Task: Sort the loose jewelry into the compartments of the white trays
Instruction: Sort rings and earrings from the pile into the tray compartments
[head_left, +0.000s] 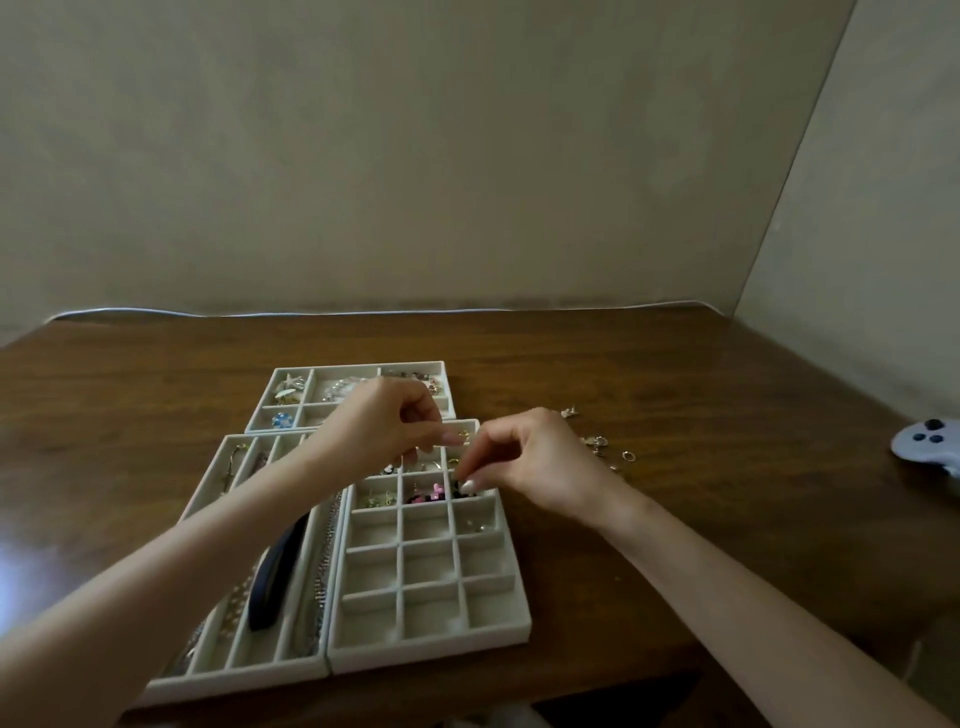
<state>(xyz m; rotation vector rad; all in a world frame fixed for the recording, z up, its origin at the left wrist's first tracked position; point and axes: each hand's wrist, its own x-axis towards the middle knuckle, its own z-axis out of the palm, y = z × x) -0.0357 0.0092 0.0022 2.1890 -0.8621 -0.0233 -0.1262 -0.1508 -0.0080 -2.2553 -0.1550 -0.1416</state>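
Note:
Three white trays lie on the brown table. The grid tray (431, 631) is front centre, the long-slot tray (244, 670) is to its left and a smaller tray (358, 370) is behind them. My left hand (379, 421) hovers over the grid tray's far end with curled fingers; what it pinches is too small to tell. My right hand (530, 457) pinches a small dark piece (460, 486) over a right-column cell. Pink and dark earrings (431, 493) fill the cell beside it. Loose jewelry (602, 447) lies on the table right of the trays.
A dark blue band (275, 571) and chains lie in the long slots. Starfish and blue flower pieces (284, 402) sit in the back tray. A light game controller (930, 447) rests at the right table edge. Walls close the back and right.

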